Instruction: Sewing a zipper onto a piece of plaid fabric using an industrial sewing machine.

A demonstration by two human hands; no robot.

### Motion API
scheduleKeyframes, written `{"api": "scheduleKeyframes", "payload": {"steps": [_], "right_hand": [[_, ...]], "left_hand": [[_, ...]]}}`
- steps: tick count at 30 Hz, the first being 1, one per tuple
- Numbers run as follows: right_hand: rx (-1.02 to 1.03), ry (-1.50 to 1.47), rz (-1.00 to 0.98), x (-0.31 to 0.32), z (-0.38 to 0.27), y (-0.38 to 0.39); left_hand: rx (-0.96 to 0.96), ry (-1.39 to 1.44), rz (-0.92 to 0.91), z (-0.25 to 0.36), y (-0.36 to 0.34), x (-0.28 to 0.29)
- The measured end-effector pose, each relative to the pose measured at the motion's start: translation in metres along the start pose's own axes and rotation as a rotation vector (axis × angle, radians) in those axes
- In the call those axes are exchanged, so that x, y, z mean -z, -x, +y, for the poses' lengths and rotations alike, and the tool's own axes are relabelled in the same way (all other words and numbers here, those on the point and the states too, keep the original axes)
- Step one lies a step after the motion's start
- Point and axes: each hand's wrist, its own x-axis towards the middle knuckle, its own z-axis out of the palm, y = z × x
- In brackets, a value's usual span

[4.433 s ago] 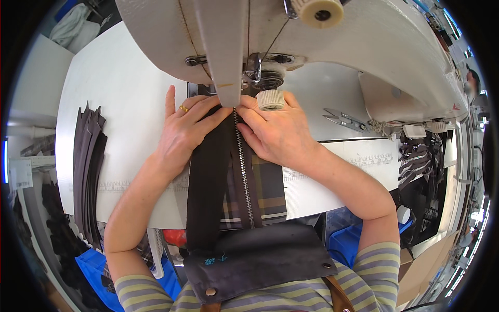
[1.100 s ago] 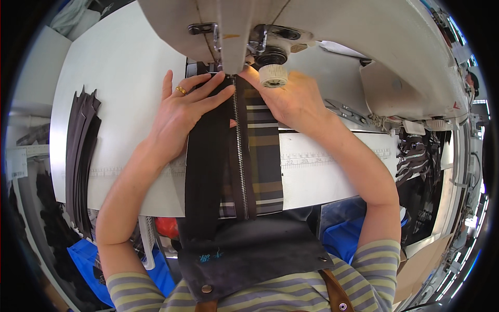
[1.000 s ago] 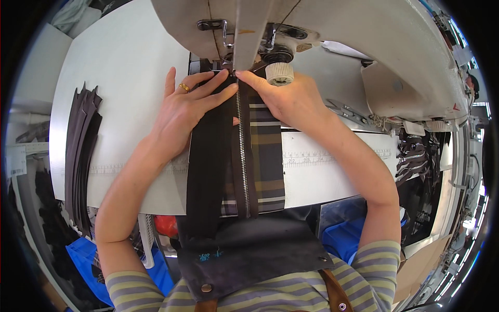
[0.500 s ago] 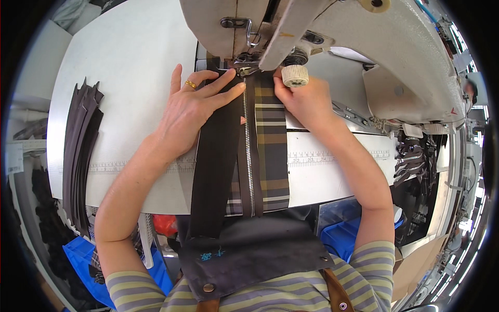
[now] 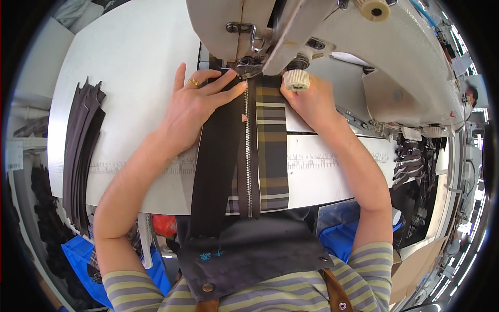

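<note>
Under the presser foot (image 5: 248, 68) of a sewing machine runs a dark zipper (image 5: 248, 156) with silver metal teeth, lying lengthwise over plaid fabric (image 5: 273, 151). A long black fabric strip (image 5: 215, 161) lies along its left side. My left hand (image 5: 195, 106), a gold ring on one finger, rests on the strip with fingers spread. Its index fingertip and thumb reach the zipper close to the foot. My right hand (image 5: 314, 101) is closed at the plaid fabric's right edge, and the machine's white knob (image 5: 297, 80) partly hides its fingers.
The sewing machine's arm (image 5: 395, 52) fills the upper right. Dark fabric strips (image 5: 83, 151) lie stacked at the table's left. A printed ruler scale (image 5: 332, 159) crosses the white table (image 5: 130, 104). Blue bins (image 5: 83, 265) stand below, and dark pieces (image 5: 409, 161) hang at the right.
The view has shifted slightly, so the machine appears a little farther right. The zipper's lower part lies straighter. My left hand keeps its pose; my right hand remains at the fabric edge.
</note>
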Motion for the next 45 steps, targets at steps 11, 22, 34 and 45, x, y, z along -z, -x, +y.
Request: {"api": "scheduleKeyframes", "payload": {"steps": [11,22,34,45], "right_hand": [[-0.056,0.059,-0.047,0.019,-0.005,0.003],[0.244,-0.153,0.051,-0.002,-0.038,0.012],[0.263,-0.141,-0.020,-0.001,-0.038,0.011],[0.292,-0.129,0.019,-0.006,-0.031,0.008]], "left_hand": [[0.003,-0.041,-0.006,0.003,0.003,-0.002],[-0.093,-0.055,0.111,0.004,0.009,-0.003],[-0.023,-0.027,-0.044,0.006,0.009,0.006],[0.012,0.041,-0.039,0.000,0.002,0.003]]}}
